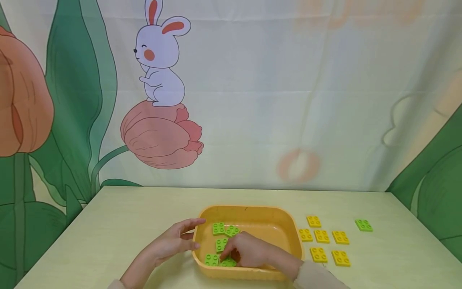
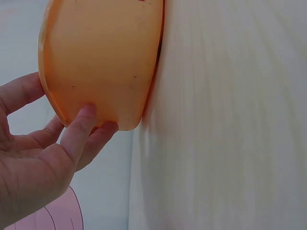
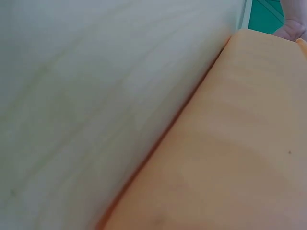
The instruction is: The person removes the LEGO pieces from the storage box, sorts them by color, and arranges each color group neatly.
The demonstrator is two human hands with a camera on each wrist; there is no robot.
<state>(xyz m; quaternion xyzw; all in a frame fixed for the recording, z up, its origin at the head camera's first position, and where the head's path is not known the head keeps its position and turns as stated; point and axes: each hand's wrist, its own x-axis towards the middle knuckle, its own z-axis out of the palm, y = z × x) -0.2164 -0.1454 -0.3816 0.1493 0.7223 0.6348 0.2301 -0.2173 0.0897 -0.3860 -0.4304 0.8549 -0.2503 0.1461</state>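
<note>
An orange plastic basin (image 1: 252, 277) stands on the table, with several green building blocks (image 1: 218, 228) in its left part. My left hand (image 1: 171, 241) is at the basin's left end, fingers spread. In the left wrist view its fingertips (image 2: 87, 111) touch the rim and outer wall of the basin (image 2: 103, 52). My right hand (image 1: 250, 251) reaches over the near rim into the basin, fingers bent down at a green building block (image 1: 228, 263) near the front wall. The hand partly covers that block. Only the basin's outer wall (image 3: 230, 143) shows in the right wrist view, not the right hand's fingers.
To the right of the basin several yellow building blocks (image 1: 322, 236) lie on the pale table (image 1: 126, 216). One green block (image 1: 363, 225) lies farther right, apart from them. Behind the table hangs a printed cloth (image 1: 245, 100) with a rabbit and flowers.
</note>
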